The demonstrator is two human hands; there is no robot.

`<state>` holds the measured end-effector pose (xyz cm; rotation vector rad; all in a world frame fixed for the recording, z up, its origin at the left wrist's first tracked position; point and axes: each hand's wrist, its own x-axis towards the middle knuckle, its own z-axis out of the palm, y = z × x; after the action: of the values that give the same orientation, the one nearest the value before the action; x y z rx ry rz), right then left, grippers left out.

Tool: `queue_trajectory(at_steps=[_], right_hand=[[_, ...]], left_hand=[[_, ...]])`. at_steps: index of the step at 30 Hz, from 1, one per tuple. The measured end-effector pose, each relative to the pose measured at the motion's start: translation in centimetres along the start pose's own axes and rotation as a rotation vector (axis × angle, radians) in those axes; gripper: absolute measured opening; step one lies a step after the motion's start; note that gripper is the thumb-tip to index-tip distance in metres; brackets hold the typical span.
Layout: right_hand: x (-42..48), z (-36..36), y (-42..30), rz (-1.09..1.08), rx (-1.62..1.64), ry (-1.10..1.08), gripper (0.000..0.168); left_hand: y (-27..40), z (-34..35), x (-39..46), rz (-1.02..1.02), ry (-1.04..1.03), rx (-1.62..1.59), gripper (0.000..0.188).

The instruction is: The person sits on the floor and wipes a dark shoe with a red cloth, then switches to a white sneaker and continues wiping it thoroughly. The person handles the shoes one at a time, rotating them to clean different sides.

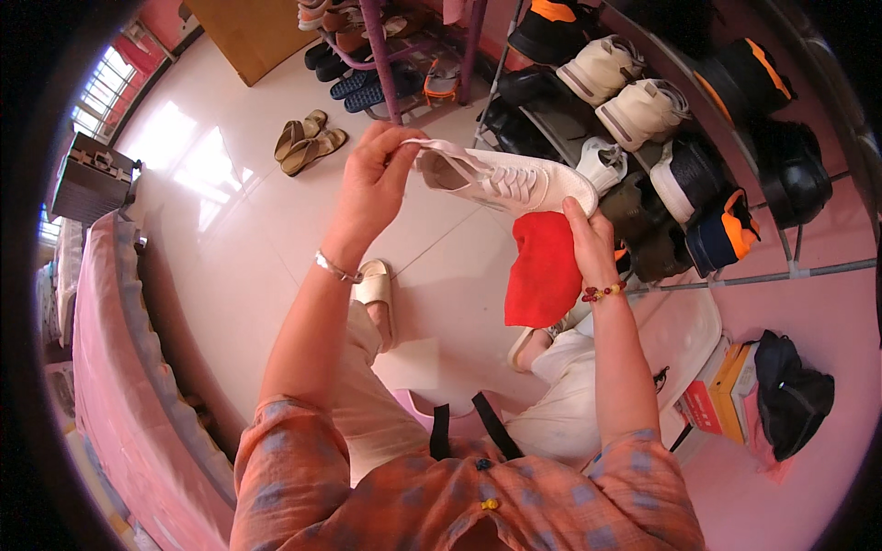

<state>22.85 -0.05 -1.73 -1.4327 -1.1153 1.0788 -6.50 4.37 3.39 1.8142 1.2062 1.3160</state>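
Note:
A white lace-up sneaker (pixel 513 180) is held level in front of me, its opening towards the left and its toe to the right. My left hand (pixel 379 169) pinches a pale strip at the shoe's heel end, which may be its tongue or collar edge. At the toe, my right hand (pixel 591 237) grips the shoe with the thumb on top. A red cloth (pixel 544 272) hangs down below the toe, against my right hand.
A metal shoe rack (pixel 737 281) full of shoes stands at the right. Sandals (pixel 310 142) lie on the tiled floor ahead, and slippers (pixel 375 89) sit under a purple frame. Boxes (pixel 720 399) with a black cap (pixel 792 396) are at the lower right; a pink-covered bed (pixel 117 365) is at left.

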Motion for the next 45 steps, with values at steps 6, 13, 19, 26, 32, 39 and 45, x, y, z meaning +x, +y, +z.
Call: queue_trajectory(at_steps=[6, 13, 19, 26, 32, 39, 45], right_hand=[[-0.4, 0.6, -0.7, 0.027, 0.049, -0.020, 0.043], [-0.3, 0.1, -0.1, 0.028, 0.052, -0.040, 0.043], [-0.3, 0.3, 0.0, 0.012, 0.117, -0.057, 0.042], [-1.0, 1.0, -1.1, 0.065, 0.129, -0.086, 0.043], [-0.9, 1.6, -0.6, -0.019, 0.060, -0.100, 0.042], [-1.1, 2.0, -0.6, -0.029, -0.002, -0.090, 0.045], [-0.9, 1.6, -0.2, 0.001, 0.018, -0.090, 0.045]], left_hand=[[-0.3, 1.3, -0.1, -0.004, 0.053, -0.299, 0.016], [-1.1, 1.4, 0.2, 0.279, 0.106, 0.249, 0.015], [0.2, 0.9, 0.4, -0.304, -0.179, -0.181, 0.021], [-0.4, 1.3, -0.3, -0.064, -0.148, 0.034, 0.016], [-1.7, 1.9, -1.1, 0.063, -0.308, 0.450, 0.010], [-1.9, 2.3, -1.4, -0.011, -0.288, 0.517, 0.010], [-2.2, -0.4, -0.8, -0.073, -0.424, 0.238, 0.025]])
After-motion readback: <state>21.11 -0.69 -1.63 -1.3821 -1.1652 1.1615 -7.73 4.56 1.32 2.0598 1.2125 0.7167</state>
